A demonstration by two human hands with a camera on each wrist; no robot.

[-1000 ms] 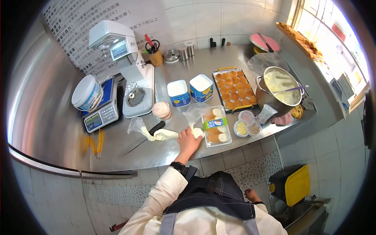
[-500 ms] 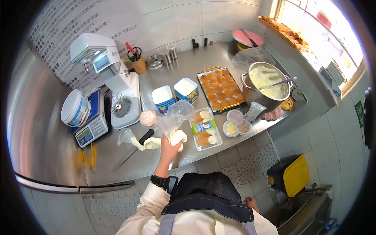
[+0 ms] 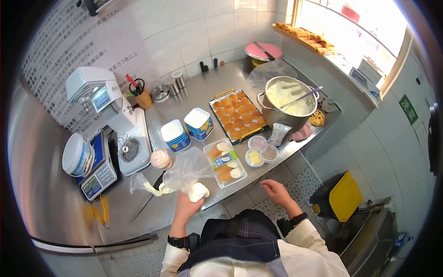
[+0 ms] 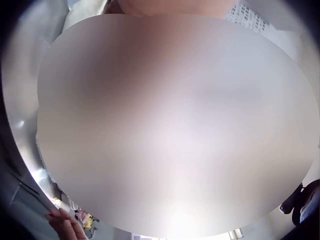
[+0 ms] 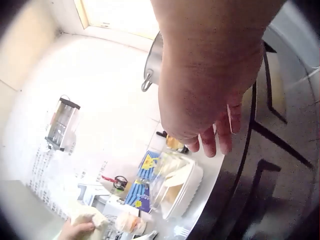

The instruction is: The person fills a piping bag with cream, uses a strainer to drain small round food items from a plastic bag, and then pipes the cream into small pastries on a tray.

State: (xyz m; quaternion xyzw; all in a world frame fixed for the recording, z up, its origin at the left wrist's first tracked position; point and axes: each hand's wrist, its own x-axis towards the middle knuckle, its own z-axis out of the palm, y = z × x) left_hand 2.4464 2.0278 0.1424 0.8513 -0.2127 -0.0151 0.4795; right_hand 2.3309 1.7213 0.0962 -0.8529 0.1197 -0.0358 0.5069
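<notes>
In the head view my left hand (image 3: pixel 186 207) grips a clear piping bag (image 3: pixel 189 168) filled with white cream, near the table's front edge. A second cream-filled bag (image 3: pixel 159 189) lies just left of it, over a black-handled knife (image 3: pixel 142 208). Right of the held bag sits a clear tray of filled rolls (image 3: pixel 224 162) with a green label. My right hand (image 3: pixel 278 193) hangs in the air off the front edge, holding nothing; its fingers (image 5: pixel 223 140) are loosely bent in the right wrist view. Blur covers most of the left wrist view.
Behind stand two blue-and-white tubs (image 3: pixel 175 135), a pink cream cup (image 3: pixel 161 159) and a baking tray of round pastries (image 3: pixel 236 115). To the right are a cream pot (image 3: pixel 287 102) and small lidded cups (image 3: pixel 254 157). A mixer (image 3: pixel 134 138) and scale (image 3: pixel 100 177) stand left.
My left hand has lifted the cream bag off the table and carried it left, away from the roll tray. My right hand has risen from low beside the body. The view has turned rightward.
</notes>
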